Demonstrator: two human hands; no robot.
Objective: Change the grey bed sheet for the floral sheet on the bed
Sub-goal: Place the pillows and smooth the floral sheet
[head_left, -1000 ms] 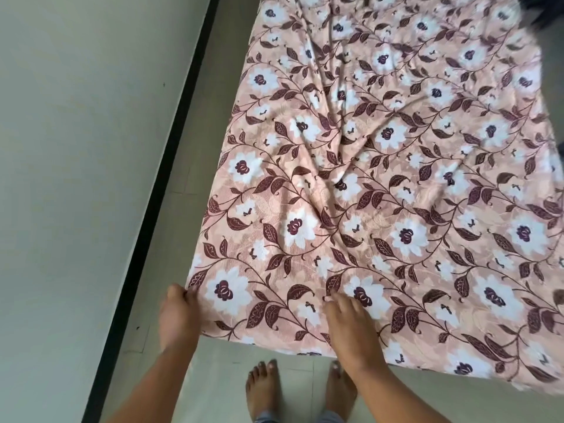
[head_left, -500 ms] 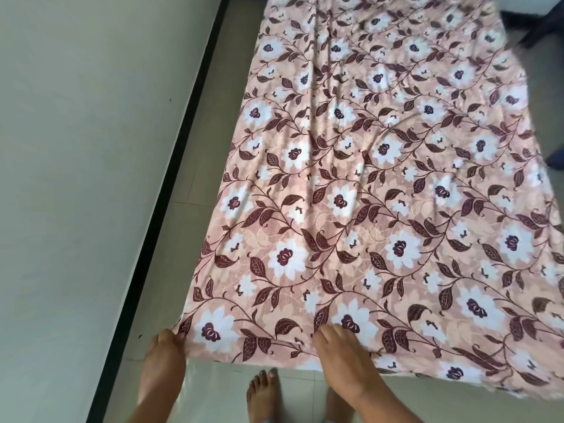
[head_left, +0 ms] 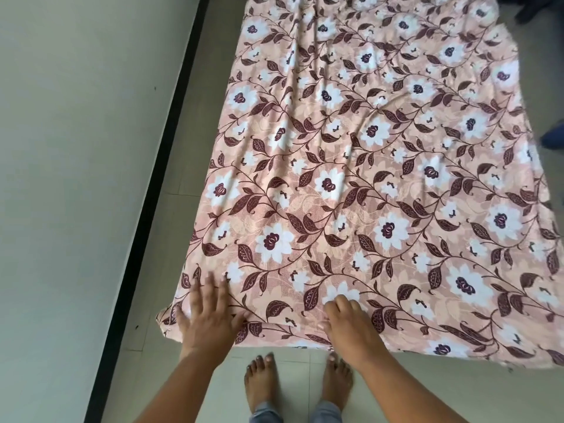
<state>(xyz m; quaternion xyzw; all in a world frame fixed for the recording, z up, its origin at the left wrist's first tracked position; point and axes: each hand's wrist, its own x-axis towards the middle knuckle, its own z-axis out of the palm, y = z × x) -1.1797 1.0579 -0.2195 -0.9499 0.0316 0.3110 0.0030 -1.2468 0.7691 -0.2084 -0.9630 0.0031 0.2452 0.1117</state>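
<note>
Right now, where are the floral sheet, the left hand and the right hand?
floral sheet (head_left: 366, 166): head view, middle of the spread cloth.
left hand (head_left: 210, 319): head view, back of the hand.
right hand (head_left: 346, 322): head view, back of the hand.

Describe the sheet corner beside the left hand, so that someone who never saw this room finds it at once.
The floral sheet lies spread beside a pale wall. Follow its near edge, above the bare feet, toward the black skirting. The corner juts out just left of the left hand; unlike the straight edge under the right hand, it ends in a point.
</note>
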